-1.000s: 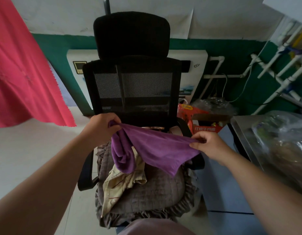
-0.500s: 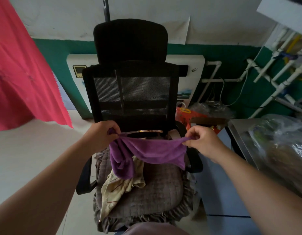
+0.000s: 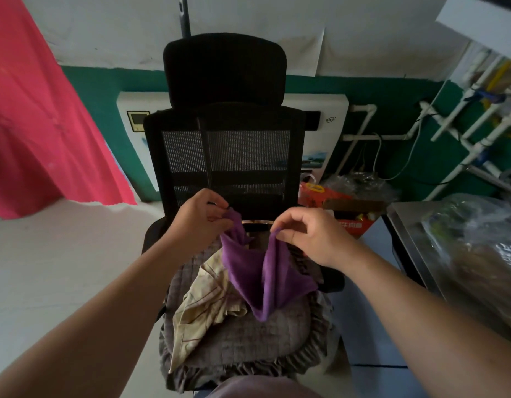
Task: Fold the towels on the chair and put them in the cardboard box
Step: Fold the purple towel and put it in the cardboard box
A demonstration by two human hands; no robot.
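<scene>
Above the chair point(image 3: 225, 156), purple towel point(image 3: 265, 280) hangs between both hands' grip.

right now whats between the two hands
In the head view, the purple towel sags in a V between the left hand and right hand, each pinching a top corner.

Utility corner of a home or small workplace.

Two-tone wall, white above green; white wall-mounted heater unit point(image 3: 320, 133) behind a black mesh office chair point(image 3: 225, 156); exposed white pipes point(image 3: 475, 139) at right; red cloth point(image 3: 39, 133) hanging at left; steel worktop point(image 3: 403, 225) piled with plastic bags point(image 3: 478, 254); open red cardboard box point(image 3: 349, 214) on the floor.
</scene>
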